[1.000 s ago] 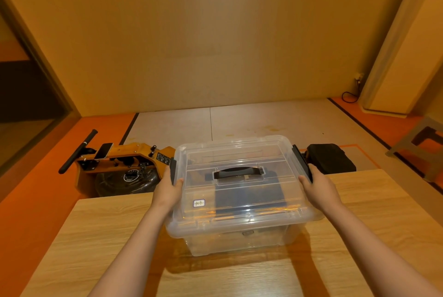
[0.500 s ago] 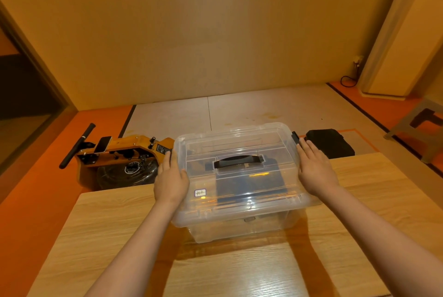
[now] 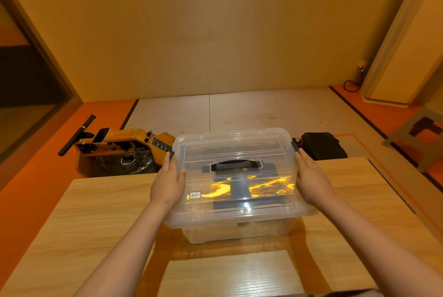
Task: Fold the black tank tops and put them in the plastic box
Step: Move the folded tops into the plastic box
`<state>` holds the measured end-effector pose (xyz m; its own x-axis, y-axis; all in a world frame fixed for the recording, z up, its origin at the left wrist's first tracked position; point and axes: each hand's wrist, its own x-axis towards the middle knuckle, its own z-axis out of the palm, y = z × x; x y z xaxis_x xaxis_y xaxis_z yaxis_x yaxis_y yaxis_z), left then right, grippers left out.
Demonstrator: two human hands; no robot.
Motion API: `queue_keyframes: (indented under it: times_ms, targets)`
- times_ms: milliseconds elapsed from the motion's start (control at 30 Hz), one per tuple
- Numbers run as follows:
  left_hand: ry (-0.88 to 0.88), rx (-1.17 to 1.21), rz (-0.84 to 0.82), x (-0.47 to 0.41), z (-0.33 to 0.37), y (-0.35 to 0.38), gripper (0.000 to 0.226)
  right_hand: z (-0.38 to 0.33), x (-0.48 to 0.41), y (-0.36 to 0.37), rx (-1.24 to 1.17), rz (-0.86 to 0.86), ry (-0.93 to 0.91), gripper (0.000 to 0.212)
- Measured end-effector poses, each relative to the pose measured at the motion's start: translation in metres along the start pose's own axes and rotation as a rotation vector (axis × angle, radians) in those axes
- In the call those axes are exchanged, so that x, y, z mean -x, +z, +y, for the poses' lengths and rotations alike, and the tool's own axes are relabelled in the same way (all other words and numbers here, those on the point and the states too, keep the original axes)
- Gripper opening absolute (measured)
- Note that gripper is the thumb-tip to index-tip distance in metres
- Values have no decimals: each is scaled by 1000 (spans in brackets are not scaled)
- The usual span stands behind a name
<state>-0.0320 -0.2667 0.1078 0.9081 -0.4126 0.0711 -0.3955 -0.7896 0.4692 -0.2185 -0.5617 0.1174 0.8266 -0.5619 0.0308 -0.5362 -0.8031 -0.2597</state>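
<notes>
Head view shows the clear plastic box [image 3: 239, 232] sitting on the wooden surface [image 3: 96, 212] with its lid [image 3: 230, 140] on, its long side running left to right and its black handle [image 3: 236, 166] lying the same way. A small white sticker [image 3: 195, 194] on the lid has writing too tiny to read, and something dark shows through the lid, but I cannot tell what it is. The left hand [image 3: 167, 181] and right hand [image 3: 311, 181] lie flat on the lid's two short ends, each grip spread with straight fingers, fingertips by the black side clips.
</notes>
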Motion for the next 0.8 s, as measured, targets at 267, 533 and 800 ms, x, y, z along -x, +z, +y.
queue_keyframes:
  times_ms: [267,533,800]
  targets:
    - [-36,-121,29,36,15,6,55,17,30,-3,-11,19,-2,71]
    - [-58,-142,1,48,17,4,56,20,34,-10,-27,-29,-24,74]
    - [-46,-129,-49,39,15,1,58,13,36,-6,36,-19,16,72]
